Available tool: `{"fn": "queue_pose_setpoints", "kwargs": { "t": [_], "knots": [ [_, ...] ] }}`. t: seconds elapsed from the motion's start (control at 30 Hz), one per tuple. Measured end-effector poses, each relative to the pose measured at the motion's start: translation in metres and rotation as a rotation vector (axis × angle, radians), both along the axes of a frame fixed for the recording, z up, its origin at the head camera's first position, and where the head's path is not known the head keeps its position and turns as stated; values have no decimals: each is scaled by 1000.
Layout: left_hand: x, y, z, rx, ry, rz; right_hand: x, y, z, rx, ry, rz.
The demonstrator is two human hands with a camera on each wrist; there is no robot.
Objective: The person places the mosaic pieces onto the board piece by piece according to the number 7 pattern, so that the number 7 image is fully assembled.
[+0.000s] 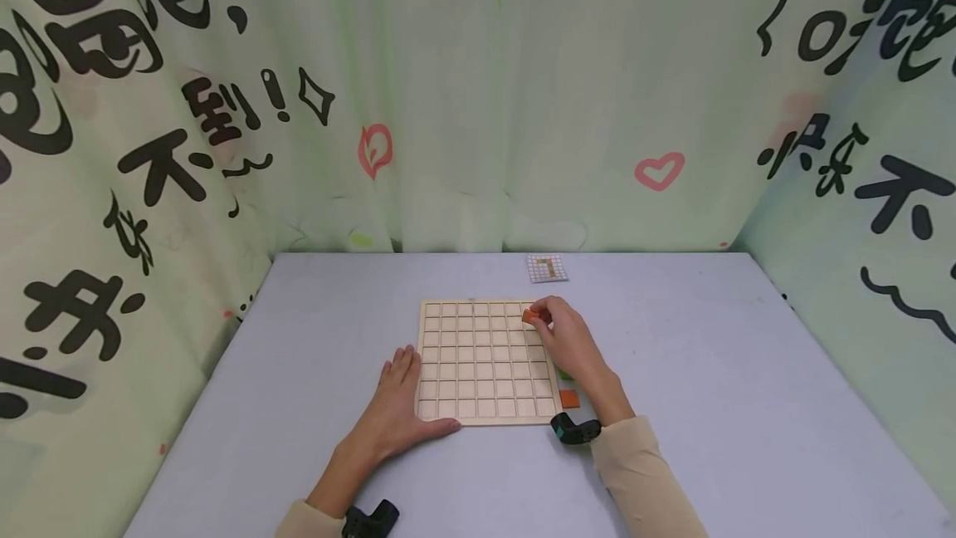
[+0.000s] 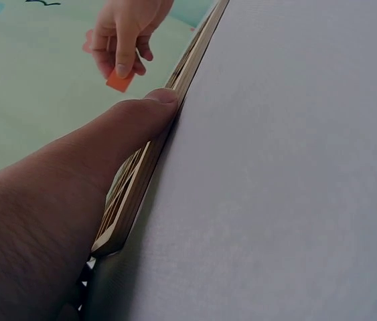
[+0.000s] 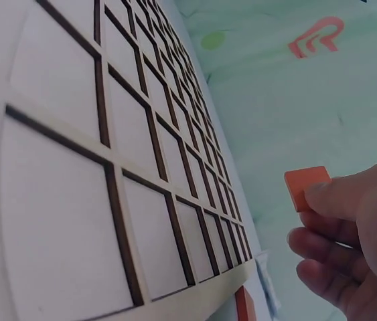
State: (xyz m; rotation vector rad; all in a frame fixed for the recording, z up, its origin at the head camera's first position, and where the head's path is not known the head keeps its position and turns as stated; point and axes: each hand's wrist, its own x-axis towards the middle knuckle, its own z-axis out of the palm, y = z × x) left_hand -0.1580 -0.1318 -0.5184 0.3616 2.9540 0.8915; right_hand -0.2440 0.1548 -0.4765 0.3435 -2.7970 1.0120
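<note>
A pale wooden grid board [image 1: 484, 355] lies flat on the table with bare square cells. My left hand [image 1: 399, 401] is spread at its lower left corner, fingers straight along the left edge and thumb on the near edge. In the left wrist view the thumb [image 2: 151, 107] rests against the board's side. Over the far right corner, my right hand [image 1: 569, 343] pinches a small orange square tile [image 1: 529, 316] between thumb and fingers. The right wrist view shows the orange tile [image 3: 302, 184] held up beyond the grid, its lower part covered by the thumb.
At the board's right side lie an orange piece [image 1: 569, 398] and a green piece [image 1: 564, 374], the green one partly hidden by my right arm. A small card [image 1: 547, 268] with a coloured grid pattern sits at the table's back edge. Printed curtains [image 1: 478, 106] surround the table.
</note>
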Motion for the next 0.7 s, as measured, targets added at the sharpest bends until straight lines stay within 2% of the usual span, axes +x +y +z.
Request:
{"fn": "queue_pose_setpoints", "kwargs": {
  "t": [0.27,0.7],
  "knots": [
    [0,-1,0,-5,4,-2,-5,-7,-2,-45,-13,54],
    [-1,0,-2,-6,8,-7,-18,-26,-3,-76,-62,82]
  ]
}}
